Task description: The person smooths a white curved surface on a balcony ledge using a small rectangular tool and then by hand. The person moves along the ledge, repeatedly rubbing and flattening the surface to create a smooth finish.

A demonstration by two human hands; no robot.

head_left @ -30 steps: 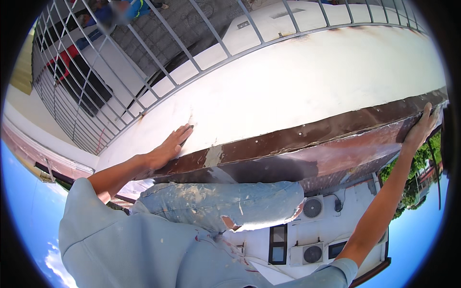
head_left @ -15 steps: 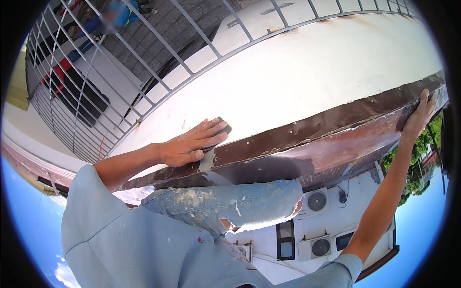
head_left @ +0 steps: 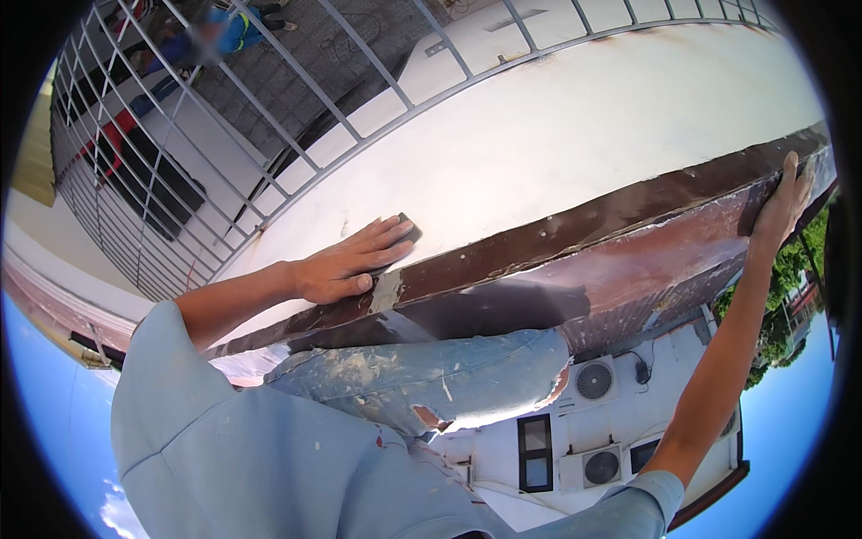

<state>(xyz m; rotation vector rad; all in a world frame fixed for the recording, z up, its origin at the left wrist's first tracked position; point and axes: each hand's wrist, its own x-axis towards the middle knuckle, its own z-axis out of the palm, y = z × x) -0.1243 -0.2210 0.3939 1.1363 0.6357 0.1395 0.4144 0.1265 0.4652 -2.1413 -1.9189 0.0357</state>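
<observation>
My left hand (head_left: 346, 262) lies nearly flat on the white wall top, palm down. Under its fingers is a small dark grey piece like a sanding pad (head_left: 409, 225), with only its far end showing. The thumb rests close to a brown edge strip (head_left: 539, 225) with worn, flaking paint. At the far right, my right hand (head_left: 783, 211) is hooked over the same strip, and its arm is stretched out. Part of its grip is hidden by the edge. The white surface (head_left: 539, 135) stretches between the strip and a grey railing.
A grey metal railing (head_left: 359, 139) runs along the far side, with a person (head_left: 215, 36) beyond it, lower down. My knee in paint-stained jeans (head_left: 422, 377) straddles the ledge. Below on the right stands a white building (head_left: 503, 449) with air-conditioner units (head_left: 593, 381).
My left hand has slid slightly left and away from me over the white surface, the dark pad moving with it. My right hand stays on the brown strip.
</observation>
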